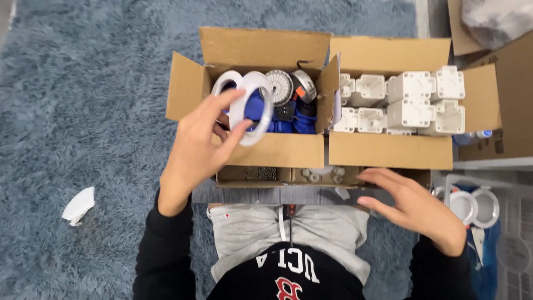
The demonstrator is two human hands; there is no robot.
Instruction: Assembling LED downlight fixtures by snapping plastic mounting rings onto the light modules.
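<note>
White ring [252, 108], tilted on edge, above the left cardboard box [189, 83].

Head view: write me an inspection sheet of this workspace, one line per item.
Surface: blue shaggy carpet.
Job's things: white ring held over the left cardboard box of blue and grey round parts; right cardboard box holds white blocks.
Clutter: crumpled white scrap on the carpet.
Hands: left hand grips the ring; right hand open, by a shallow tray of small parts.
Cables: nothing seen.
Surroundings: clear bin with round lids at right.
</note>
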